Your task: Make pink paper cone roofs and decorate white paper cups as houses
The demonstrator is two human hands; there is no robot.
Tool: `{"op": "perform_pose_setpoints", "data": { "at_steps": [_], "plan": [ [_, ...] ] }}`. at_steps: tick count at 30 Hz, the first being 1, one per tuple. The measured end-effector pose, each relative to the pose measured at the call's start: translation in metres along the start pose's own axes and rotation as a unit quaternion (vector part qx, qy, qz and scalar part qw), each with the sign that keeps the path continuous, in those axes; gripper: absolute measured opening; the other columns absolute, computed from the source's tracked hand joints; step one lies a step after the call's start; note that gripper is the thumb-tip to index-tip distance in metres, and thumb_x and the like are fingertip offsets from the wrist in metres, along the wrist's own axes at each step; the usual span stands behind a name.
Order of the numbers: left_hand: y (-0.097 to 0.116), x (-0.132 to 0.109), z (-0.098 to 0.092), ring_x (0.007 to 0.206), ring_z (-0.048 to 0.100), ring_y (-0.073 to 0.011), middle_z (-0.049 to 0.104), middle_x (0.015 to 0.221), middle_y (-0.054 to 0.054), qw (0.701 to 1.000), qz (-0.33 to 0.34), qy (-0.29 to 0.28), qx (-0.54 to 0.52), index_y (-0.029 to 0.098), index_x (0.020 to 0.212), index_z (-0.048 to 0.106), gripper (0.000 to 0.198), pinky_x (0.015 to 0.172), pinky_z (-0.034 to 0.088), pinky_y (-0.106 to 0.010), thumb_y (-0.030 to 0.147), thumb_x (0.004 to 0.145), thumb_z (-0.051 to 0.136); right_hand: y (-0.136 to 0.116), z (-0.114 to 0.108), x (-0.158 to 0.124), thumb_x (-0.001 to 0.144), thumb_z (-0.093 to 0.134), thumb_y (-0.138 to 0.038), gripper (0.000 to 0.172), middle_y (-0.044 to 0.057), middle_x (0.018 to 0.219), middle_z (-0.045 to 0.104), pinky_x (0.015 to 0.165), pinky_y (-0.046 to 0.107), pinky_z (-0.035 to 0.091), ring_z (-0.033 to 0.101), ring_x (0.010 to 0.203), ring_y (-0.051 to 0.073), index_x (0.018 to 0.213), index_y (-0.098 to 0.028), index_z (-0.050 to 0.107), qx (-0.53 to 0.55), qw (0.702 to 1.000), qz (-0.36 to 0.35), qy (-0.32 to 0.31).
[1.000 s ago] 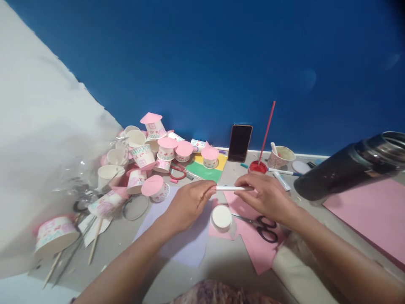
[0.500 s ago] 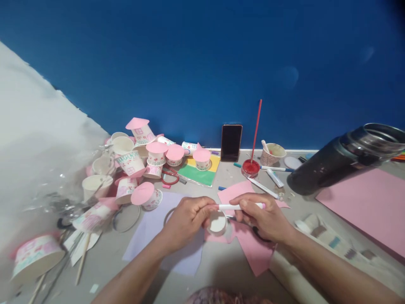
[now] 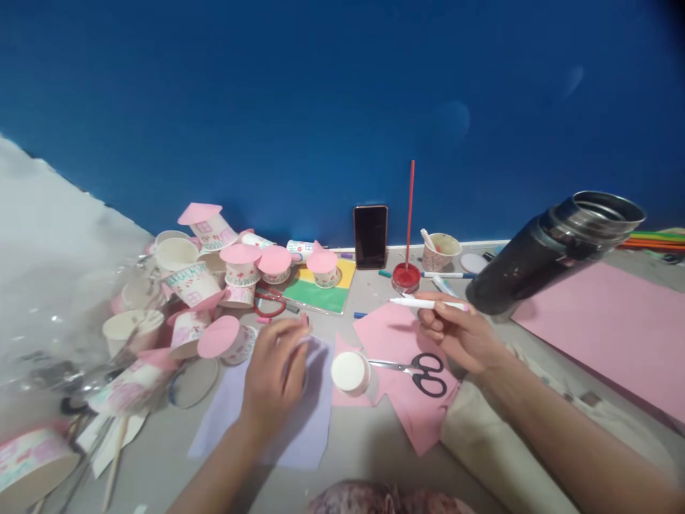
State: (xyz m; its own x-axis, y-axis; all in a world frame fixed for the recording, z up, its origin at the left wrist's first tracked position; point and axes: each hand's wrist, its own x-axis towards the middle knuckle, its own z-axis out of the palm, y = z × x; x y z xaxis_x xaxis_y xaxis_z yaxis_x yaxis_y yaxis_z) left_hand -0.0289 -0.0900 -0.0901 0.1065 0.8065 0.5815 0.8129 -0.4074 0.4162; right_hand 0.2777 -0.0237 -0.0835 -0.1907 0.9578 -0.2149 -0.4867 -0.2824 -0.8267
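My right hand (image 3: 463, 332) holds a white felt-tip marker (image 3: 422, 303), its bare tip pointing left. Pinched in my left hand (image 3: 278, 368), above a lilac paper sheet (image 3: 315, 435), is a small pink marker cap (image 3: 305, 320). Between my hands a white paper cup (image 3: 350, 373) stands upside down on a pink paper piece (image 3: 342, 397). Scissors with black handles (image 3: 428, 375) lie to its right on more pink paper (image 3: 414, 428).
Several decorated paper cups with pink roofs (image 3: 240, 265) crowd the left. A phone (image 3: 371, 235) leans on the blue wall. A red dish with a stick (image 3: 405, 277), a small cup (image 3: 442, 251) and a dark flask (image 3: 535, 253) stand rightward, near a large pink sheet (image 3: 604, 321).
The marker has come uncapped. My left hand has drawn away leftward with the cap, and my right hand has moved up and right with the marker. The scissors are now uncovered.
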Motion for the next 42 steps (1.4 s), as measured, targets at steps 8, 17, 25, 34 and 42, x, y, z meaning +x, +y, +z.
{"op": "perform_pose_setpoints", "data": {
  "at_steps": [8,17,25,34,42],
  "plan": [
    [0.039,-0.032,0.02,0.142,0.047,-0.0424,0.055,0.146,-0.025,0.974,0.099,-0.201,0.039,0.015,0.161,0.02,0.101,0.118,0.036,-0.061,0.053,0.085,0.076,0.016,-0.005,0.001,0.065,0.094,-0.039,0.028,0.001,0.067,0.065,0.052,0.022,0.042,0.046,0.058,0.009,0.078,-0.02,0.078,0.036,0.998,0.045,0.006],
    [0.023,0.018,0.012,0.139,0.05,-0.0335,0.047,0.15,-0.015,0.963,-0.14,-0.178,-0.144,0.029,0.154,0.036,0.082,0.114,0.045,-0.052,0.023,0.082,0.075,0.006,0.001,-0.001,0.065,0.095,-0.046,0.036,-0.003,0.06,0.059,0.046,0.017,0.036,0.043,0.053,0.006,0.08,-0.019,0.077,0.024,0.999,0.005,0.033],
    [0.033,0.031,0.008,0.147,0.046,-0.0348,0.048,0.158,-0.015,0.845,-0.202,-0.121,-0.48,0.026,0.15,0.043,0.095,0.119,0.042,-0.046,0.036,0.07,0.092,-0.033,0.06,-0.023,0.096,0.069,-0.042,0.033,0.007,0.11,0.078,0.069,0.031,0.056,0.069,0.085,0.02,0.126,-0.028,0.072,-0.304,0.919,-0.25,-0.035],
    [0.032,0.031,0.007,0.149,0.044,-0.0384,0.047,0.16,-0.016,0.782,-0.181,-0.163,-0.574,0.028,0.152,0.046,0.103,0.121,0.038,-0.051,0.035,0.063,0.098,-0.014,0.057,-0.017,0.063,0.096,-0.036,0.086,0.009,0.139,0.069,0.103,0.045,0.055,0.064,0.125,0.034,0.141,-0.03,0.061,-0.482,0.804,-0.311,-0.156],
    [0.021,0.027,0.001,0.147,0.046,-0.039,0.052,0.155,-0.015,0.777,-0.179,-0.179,-0.577,0.028,0.148,0.054,0.092,0.117,0.043,-0.051,0.032,0.066,0.096,-0.012,0.046,-0.018,0.061,0.098,-0.038,0.095,0.011,0.14,0.069,0.101,0.047,0.056,0.065,0.125,0.036,0.146,-0.029,0.057,-0.476,0.82,-0.275,-0.16]
  ]
}}
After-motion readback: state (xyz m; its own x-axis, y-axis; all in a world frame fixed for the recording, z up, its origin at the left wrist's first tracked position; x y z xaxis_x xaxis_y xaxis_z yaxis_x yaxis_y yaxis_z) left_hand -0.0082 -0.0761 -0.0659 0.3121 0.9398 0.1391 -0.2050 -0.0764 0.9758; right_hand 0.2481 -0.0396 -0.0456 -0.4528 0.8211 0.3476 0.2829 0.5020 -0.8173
